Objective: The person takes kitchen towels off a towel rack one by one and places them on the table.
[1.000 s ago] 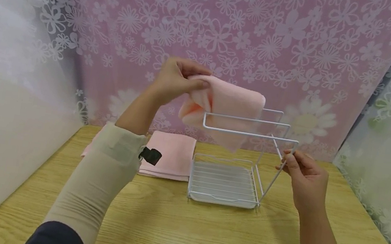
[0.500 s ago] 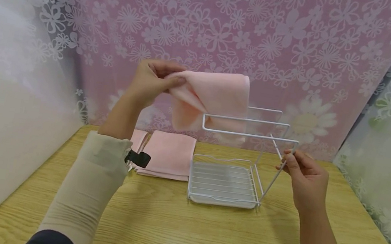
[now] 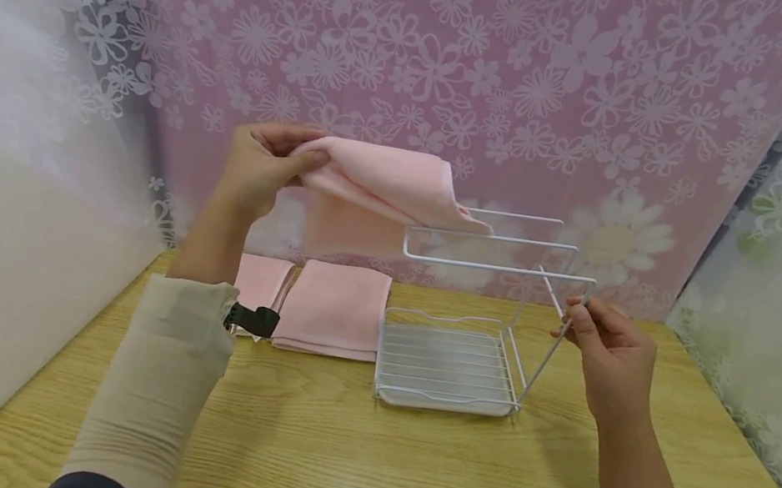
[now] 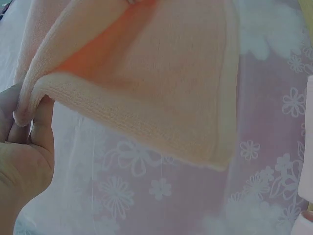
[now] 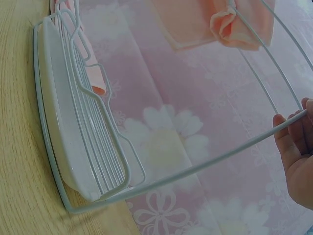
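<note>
My left hand (image 3: 258, 165) pinches one end of a pink towel (image 3: 386, 172) between thumb and fingers, high above the table. The towel's other end reaches over the upper bars of a white wire rack (image 3: 497, 268). In the left wrist view the towel (image 4: 161, 93) hangs in a loose fold from the fingers. With thumb and fingers my right hand (image 3: 612, 357) grips the rack's right upright, just below its top corner. From the right wrist, the rack's frame (image 5: 205, 166) runs into that hand (image 5: 298, 152).
A white tray (image 3: 443, 404) sits under the wire shelf at the rack's base. Left of it lie a folded pink towel (image 3: 334, 307) and another pink towel (image 3: 262, 280), partly behind the left sleeve. A flowered curtain (image 3: 461, 77) hangs behind the wooden table (image 3: 344, 456).
My left hand has moved left, drawing the towel along the bars, so less of it overlaps the rack. My right hand has stayed on the upright.
</note>
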{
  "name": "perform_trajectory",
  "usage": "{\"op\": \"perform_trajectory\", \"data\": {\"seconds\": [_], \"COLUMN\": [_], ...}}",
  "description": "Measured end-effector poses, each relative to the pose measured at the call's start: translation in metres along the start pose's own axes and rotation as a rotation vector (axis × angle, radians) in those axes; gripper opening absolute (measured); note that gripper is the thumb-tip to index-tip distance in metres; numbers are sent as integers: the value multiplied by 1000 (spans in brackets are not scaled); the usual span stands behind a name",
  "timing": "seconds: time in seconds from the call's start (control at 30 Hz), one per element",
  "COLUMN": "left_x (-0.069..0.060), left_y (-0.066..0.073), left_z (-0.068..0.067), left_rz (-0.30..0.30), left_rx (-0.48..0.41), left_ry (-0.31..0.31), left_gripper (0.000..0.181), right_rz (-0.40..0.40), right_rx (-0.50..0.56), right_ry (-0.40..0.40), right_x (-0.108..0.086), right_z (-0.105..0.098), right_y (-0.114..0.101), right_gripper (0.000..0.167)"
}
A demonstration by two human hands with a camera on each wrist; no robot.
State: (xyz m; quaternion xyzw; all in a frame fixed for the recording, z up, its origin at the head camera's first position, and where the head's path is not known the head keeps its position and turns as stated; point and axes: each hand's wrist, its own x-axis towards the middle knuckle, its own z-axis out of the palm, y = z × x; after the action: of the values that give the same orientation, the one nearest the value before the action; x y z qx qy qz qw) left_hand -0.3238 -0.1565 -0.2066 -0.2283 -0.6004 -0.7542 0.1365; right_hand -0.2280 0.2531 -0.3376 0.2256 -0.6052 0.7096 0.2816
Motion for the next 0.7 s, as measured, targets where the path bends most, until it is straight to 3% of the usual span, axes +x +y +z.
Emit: {"op": "perform_trajectory", "data": {"seconds": [0.23,0.57,0.7], "left_x": [-6,-14,-18], "left_y": [2,10,12], "left_z": [-22,-44,-48], "left_rz": [37,18,-15], "left_rx": [-41,-72,32], "left_ry": [57,148,163], "left_gripper": [22,24,23], "right_rz": [3,18,22], "right_rx": [9,5,-2], "right_ry": [4,14,13], "right_x": [0,0,0], "right_z": [0,0,1], "right_y": [1,-1,0], "right_gripper": [22,22,22]}}
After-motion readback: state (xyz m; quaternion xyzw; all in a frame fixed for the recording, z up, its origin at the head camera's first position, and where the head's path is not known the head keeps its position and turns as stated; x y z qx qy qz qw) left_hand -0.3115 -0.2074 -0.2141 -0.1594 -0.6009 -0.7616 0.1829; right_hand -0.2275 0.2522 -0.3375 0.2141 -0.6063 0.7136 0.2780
